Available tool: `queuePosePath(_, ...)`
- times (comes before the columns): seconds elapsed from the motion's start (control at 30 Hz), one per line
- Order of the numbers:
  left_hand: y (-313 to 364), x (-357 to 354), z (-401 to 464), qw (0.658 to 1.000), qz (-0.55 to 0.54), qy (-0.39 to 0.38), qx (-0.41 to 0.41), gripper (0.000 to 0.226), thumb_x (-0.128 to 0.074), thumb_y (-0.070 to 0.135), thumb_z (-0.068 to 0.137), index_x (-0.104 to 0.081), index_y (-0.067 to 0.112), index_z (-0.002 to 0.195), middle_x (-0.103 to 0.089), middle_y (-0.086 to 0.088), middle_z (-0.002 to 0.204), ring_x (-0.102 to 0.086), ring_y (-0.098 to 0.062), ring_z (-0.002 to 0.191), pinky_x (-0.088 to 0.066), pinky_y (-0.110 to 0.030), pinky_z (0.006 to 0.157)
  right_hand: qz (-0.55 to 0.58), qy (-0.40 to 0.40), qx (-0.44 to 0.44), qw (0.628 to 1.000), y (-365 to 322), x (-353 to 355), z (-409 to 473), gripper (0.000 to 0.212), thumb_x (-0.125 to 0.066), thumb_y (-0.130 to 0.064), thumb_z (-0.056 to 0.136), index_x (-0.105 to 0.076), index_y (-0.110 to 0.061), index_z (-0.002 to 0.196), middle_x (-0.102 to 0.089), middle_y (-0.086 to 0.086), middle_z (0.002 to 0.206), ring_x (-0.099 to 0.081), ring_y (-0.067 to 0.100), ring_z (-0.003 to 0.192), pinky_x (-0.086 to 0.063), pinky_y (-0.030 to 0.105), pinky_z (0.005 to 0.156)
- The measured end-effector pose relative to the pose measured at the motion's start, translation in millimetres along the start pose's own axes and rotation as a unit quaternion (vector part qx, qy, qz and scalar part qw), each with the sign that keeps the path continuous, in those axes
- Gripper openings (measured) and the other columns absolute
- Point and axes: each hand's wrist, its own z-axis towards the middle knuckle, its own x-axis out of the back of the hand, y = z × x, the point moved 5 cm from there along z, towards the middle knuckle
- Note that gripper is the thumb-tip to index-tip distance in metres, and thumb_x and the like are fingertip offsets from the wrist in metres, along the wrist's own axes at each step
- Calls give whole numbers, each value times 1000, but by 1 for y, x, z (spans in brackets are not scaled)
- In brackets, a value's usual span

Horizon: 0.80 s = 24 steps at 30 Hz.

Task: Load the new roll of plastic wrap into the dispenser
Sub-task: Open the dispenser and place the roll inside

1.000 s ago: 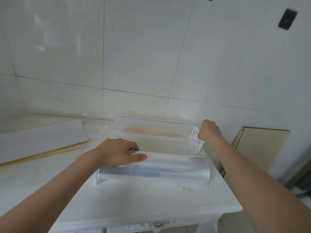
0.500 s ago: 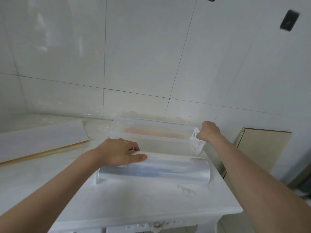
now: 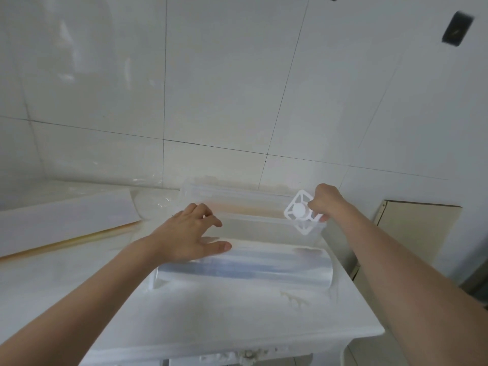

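Note:
A clear roll of plastic wrap (image 3: 253, 268) lies on its side on the white table (image 3: 224, 318). My left hand (image 3: 184, 233) rests on the roll's left part, thumb stretched along its top, fingers spread toward the dispenser. Behind the roll stands the see-through dispenser box (image 3: 237, 207), lid open, against the tiled wall. At the box's right end my right hand (image 3: 326, 200) pinches a white square end cap (image 3: 301, 212) with a round hub, tilted so its face points toward me.
A flat white sheet with a yellowish edge (image 3: 66, 220) lies at the table's left. Crumpled clear film (image 3: 155, 199) sits by the wall. A beige panel (image 3: 417, 233) leans beyond the table's right edge. The table's front edge (image 3: 237, 347) is close.
My right hand has drawn the white end cap off the dispenser's right end and turned it to face me. My left hand has opened its fingers a little on the roll.

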Motion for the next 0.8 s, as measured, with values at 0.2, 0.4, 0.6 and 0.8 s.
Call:
queuePosePath(0.2,1,-5,4,999,-2,-41,-1,120,6,98,40,-54,37,123,-54,17,125,-43,-6,122,-32,-27,97,141,73,6,987,14,29,-12,13,-52,4,77,-64,6,74,-72,20,81,-71,35,70,-59,38,66)
queuePosePath(0.4,6,-2,0,998,-12,-58,3,85,-18,90,66,-58,34,116,-60,17,111,-53,-8,109,-36,-27,88,278,88,15,956,21,53,-45,18,-60,5,83,-62,19,94,-68,22,91,-70,24,70,-61,33,61)
queuePosePath(0.6,6,1,-1,998,-20,-47,25,50,-37,70,85,-61,34,108,-63,18,106,-56,-9,103,-43,-29,93,223,136,-5,965,36,65,-74,16,-55,0,79,-64,12,77,-72,23,86,-72,33,68,-61,42,66)
queuePosePath(0.8,5,-3,-2,998,-37,-57,14,87,-17,95,57,-61,35,103,-65,17,100,-59,-11,99,-42,-29,90,127,116,-11,985,47,56,-103,23,-52,-12,75,-62,9,75,-72,25,82,-70,36,62,-54,37,62)
